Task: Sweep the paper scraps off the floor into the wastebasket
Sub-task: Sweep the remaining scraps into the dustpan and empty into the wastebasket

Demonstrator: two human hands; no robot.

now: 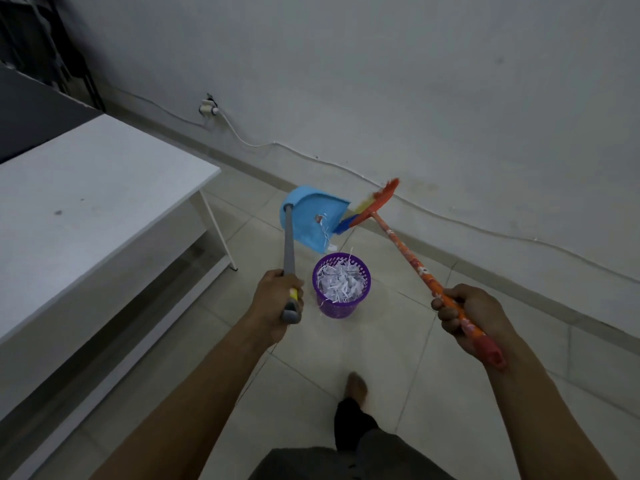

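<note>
The dustpan (313, 220) is smooth blue plastic on a matt grey dustpan handle (288, 244); the broom handle (408, 258) wears a glossy orange printed wrap ending in a red plastic cap (491, 355). At six o'clock of the dustpan, the wastebasket (341, 303) is translucent purple plastic lattice holding thin white paper scraps (341, 284). The floor tiles (346, 348) look pale and faintly glossy, and the tabletop (86, 188) at nine o'clock is matt white.

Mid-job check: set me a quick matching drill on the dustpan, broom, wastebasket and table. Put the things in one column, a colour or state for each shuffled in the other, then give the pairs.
Things
1. dustpan
2. broom
3. wastebasket
4. table

Colour or state
A. purple, stands on the floor, holds paper scraps
B. orange handle, gripped by the right hand
C. blue, lifted and tilted, its grey handle gripped by the left hand
D. white, at the left

Pairs: 1-C, 2-B, 3-A, 4-D
</note>
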